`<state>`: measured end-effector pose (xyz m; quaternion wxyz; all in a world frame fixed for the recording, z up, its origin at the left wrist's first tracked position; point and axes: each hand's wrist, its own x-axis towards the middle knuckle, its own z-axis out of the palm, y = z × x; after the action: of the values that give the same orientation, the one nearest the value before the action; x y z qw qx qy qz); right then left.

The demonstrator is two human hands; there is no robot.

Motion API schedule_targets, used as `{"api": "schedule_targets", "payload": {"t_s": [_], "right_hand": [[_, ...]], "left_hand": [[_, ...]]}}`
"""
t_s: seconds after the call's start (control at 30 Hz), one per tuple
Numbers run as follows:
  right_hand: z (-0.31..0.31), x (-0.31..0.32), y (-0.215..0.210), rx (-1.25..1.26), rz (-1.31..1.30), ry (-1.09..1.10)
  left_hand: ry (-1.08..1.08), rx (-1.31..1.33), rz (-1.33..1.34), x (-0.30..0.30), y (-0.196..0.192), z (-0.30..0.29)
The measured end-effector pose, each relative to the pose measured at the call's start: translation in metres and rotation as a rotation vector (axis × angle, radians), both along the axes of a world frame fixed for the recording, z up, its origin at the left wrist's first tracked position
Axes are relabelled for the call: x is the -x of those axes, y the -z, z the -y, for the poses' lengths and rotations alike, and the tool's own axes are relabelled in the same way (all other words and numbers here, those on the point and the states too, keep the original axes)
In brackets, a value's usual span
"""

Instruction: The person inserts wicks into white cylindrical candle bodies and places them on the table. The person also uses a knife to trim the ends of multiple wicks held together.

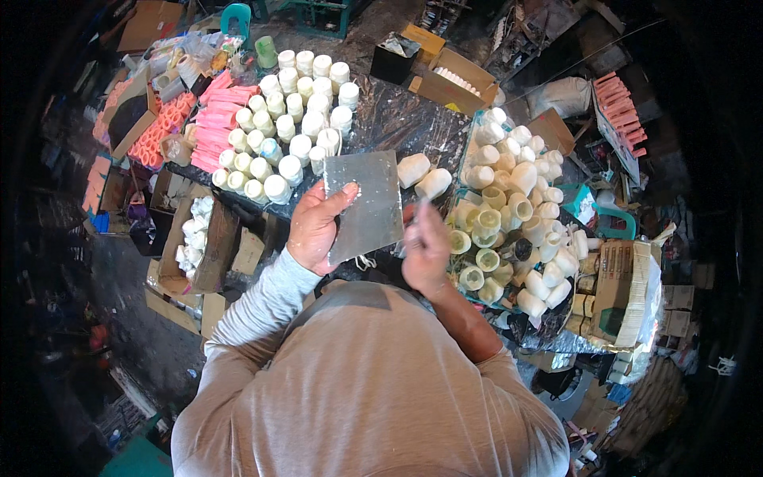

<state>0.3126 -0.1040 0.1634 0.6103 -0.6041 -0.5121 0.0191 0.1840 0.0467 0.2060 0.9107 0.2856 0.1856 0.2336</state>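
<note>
Gripping flat grey rectangular panel (366, 207) (material hard to tell) by its left edge with left hand (314, 226), thumb on the face. Holding it tilted, in front of grey shirt (397, 358). Cannot tell grip of right hand (425, 246) (motion blur): looks curled, just beside panel's right edge; cannot confirm contact with it either.

Seeing two rounded off-white hollow-looking pieces (413, 170) on dark plastic-covered table (397, 111), just beside panel's far right corner. Seeing jumbled heap of off-white and translucent yellowish cups (522, 179) further right of panel.

Also seeing short off-white cylindrical pieces with narrower tops (294, 105), upright in rough rows, beyond panel and to its left; then bundled long pink pieces (218, 119), further left of panel. Can also make out open brown cardboard box (216, 248) with white wrapped-looking lumps (193, 238) inside, well left of panel.
</note>
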Motion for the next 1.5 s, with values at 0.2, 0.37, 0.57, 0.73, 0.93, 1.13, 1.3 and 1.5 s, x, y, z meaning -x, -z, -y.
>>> {"api": "schedule_targets", "payload": {"t_s": [0.2, 0.37, 0.57, 0.73, 0.93, 1.13, 1.3, 1.5], "right_hand": [[0.001, -0.041, -0.005, -0.162, -0.825, -0.446], [0.001, -0.037, -0.024, -0.013, -0.700, -0.445], [0.001, -0.032, -0.035, 0.294, -0.304, -0.220], [0.009, -0.026, -0.012, 0.256, -0.080, -0.206], [0.016, -0.029, -0.005, 0.335, -0.802, -0.220], [0.007, -0.022, -0.013, 0.396, -0.726, -0.072], [0.002, -0.012, -0.009, 0.284, 0.018, 0.012], [0.024, -0.006, 0.015, 0.372, 0.267, 0.005]], "left_hand": [[0.019, -0.042, -0.026, -0.004, 0.001, 0.006], [0.059, -0.051, -0.007, -0.012, 0.009, 0.007], [0.148, 0.026, 0.024, -0.009, 0.011, 0.003], [0.032, 0.053, 0.031, 0.002, 0.009, -0.014], [0.023, -0.011, -0.082, 0.003, 0.020, -0.018], [0.047, -0.039, -0.045, 0.002, 0.025, -0.008], [0.091, -0.019, -0.060, -0.002, 0.029, -0.002], [0.076, -0.001, -0.094, 0.010, 0.032, -0.013]]}}
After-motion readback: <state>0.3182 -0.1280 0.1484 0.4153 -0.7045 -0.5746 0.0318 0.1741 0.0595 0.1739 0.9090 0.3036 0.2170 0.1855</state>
